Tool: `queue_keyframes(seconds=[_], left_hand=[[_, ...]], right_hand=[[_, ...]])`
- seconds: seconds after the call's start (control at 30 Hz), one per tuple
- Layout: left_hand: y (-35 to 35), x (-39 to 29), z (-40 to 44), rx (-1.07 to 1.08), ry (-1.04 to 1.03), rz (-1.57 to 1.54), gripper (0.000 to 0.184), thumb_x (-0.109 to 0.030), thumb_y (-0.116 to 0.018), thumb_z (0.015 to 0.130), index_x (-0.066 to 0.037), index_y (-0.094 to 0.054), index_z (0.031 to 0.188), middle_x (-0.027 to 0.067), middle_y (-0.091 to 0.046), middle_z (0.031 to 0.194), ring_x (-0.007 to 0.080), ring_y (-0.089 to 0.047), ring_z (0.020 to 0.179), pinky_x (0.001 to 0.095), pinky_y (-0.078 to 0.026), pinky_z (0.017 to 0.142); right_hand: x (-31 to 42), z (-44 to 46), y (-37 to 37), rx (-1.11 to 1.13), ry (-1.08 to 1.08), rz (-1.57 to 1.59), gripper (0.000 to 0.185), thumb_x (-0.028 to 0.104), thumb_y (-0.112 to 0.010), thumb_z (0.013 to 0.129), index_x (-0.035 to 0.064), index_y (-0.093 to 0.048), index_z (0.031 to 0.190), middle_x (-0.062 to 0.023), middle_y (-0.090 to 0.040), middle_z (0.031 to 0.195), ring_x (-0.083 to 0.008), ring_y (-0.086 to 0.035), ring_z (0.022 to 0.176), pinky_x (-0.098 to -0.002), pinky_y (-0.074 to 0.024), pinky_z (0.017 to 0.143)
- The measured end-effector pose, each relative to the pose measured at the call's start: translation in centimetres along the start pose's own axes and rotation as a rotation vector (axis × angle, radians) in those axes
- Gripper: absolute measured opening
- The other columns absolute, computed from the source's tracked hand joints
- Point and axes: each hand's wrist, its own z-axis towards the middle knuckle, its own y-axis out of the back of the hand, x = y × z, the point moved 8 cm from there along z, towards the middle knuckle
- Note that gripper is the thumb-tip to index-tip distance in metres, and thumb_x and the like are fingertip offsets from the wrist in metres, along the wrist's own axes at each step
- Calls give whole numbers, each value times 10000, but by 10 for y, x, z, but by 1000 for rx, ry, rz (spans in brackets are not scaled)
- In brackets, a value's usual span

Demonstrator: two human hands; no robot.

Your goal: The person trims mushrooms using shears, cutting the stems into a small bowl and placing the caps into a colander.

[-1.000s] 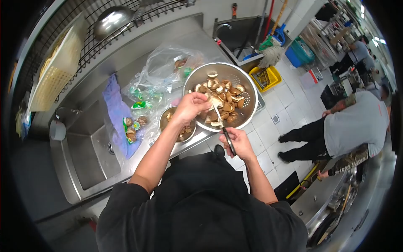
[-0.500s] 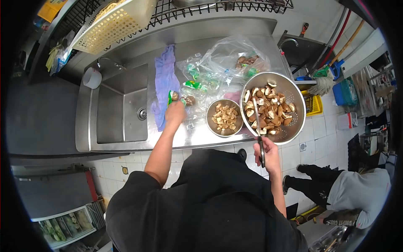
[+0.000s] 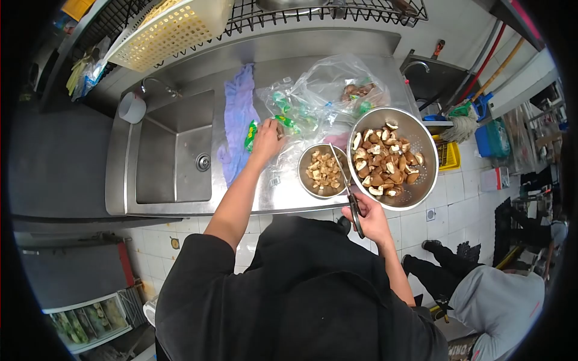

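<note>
My left hand (image 3: 268,139) reaches over the counter with its fingers curled round a brown mushroom (image 3: 280,129), mostly hidden beneath them. Green-printed clear plastic packaging (image 3: 251,136) lies beside that hand. In my right hand (image 3: 371,218) is a knife (image 3: 355,212), held by its black handle, with the blade pointing away from me over the right side of a small steel bowl (image 3: 310,178). Pale cut mushroom pieces (image 3: 324,171) fill this bowl. Just right of it, a large steel colander (image 3: 428,168) holds brown mushroom chunks (image 3: 385,159).
A clear plastic bag (image 3: 325,75) with mushrooms inside lies at the back of the counter. A purple cloth (image 3: 239,102) separates the packaging from the sink (image 3: 174,150). Overhead are a wire rack (image 3: 259,24) and a cream basket (image 3: 168,36). Another person (image 3: 494,301) is at lower right.
My left hand has moved right and away from me, onto the mushroom by the packaging. My right hand has shifted left with the knife, from over the colander to the small bowl.
</note>
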Motion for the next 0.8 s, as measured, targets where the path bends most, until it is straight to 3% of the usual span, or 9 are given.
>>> queue_keyframes(seconds=[0.07, 0.2, 0.3, 0.37, 0.47, 0.53, 0.67, 0.77, 0.8], left_hand=[[-11, -4, 10, 126, 88, 122, 603, -247, -835, 776, -100, -561, 1293, 159, -529, 1330, 423, -523, 1246, 518, -497, 1003], [-11, -19, 10, 163, 128, 201, 610, -273, -830, 761, -110, -564, 1286, 156, -520, 1343, 416, -519, 1246, 519, -502, 993], [-7, 1, 10, 153, 142, 65, 632, -280, -846, 729, -124, -582, 1281, 161, -542, 1311, 400, -558, 1202, 496, -502, 978], [3, 32, 7, 156, 255, -154, 630, -314, -875, 702, -94, -624, 1236, 179, -620, 1222, 371, -630, 1108, 448, -519, 935], [45, 37, -18, 160, 276, -240, 557, -333, -881, 708, -52, -656, 1132, 187, -699, 1082, 350, -687, 993, 413, -533, 877], [87, 37, -43, 84, 529, -214, 553, -367, -885, 721, -20, -660, 1087, 174, -732, 1004, 306, -705, 937, 392, -544, 847], [109, 59, -63, -114, 529, -290, 541, -358, -885, 746, -15, -637, 1082, 151, -728, 979, 276, -708, 889, 393, -548, 833], [122, 74, -87, -239, 711, -170, 500, -331, -879, 771, -35, -611, 1073, 123, -713, 959, 238, -701, 826, 378, -572, 725], [120, 72, -89, -283, 686, -341, 452, -318, -858, 811, -52, -603, 1072, 107, -701, 933, 223, -692, 781, 351, -556, 644]], right_hand=[[-3, 0, -3, 7, 19, 0, 610, 164, -837, 889, -113, -540, 1345, -14, -695, 921, -50, -629, 818, -212, -517, 714], [-7, -2, -9, -12, 51, 26, 572, 186, -848, 879, -100, -578, 1293, -4, -685, 905, -46, -614, 801, -212, -502, 703], [-9, -7, -10, -12, 52, 7, 523, 193, -851, 876, -84, -608, 1248, 1, -681, 905, -45, -609, 807, -216, -500, 713], [-10, -10, -7, -38, 60, 7, 502, 202, -851, 875, -76, -620, 1223, 6, -673, 889, -42, -600, 801, -216, -495, 712], [-17, -12, -4, -52, 52, 17, 504, 218, -850, 877, -76, -621, 1215, 14, -663, 856, -47, -593, 783, -219, -490, 702], [-21, -11, -3, -47, 24, 27, 506, 219, -850, 877, -74, -619, 1219, 13, -665, 856, -52, -596, 782, -227, -494, 706], [-18, -8, -8, -43, 47, 1, 544, 226, -850, 876, -79, -603, 1252, -5, -673, 889, -64, -596, 801, -246, -500, 727], [-11, -5, -13, -49, 105, -57, 604, 241, -860, 861, -83, -586, 1289, -16, -677, 907, -70, -591, 811, -245, -498, 735], [-5, -3, -15, -58, 126, -100, 638, 250, -868, 849, -81, -577, 1311, -21, -679, 915, -74, -590, 813, -243, -498, 741]])
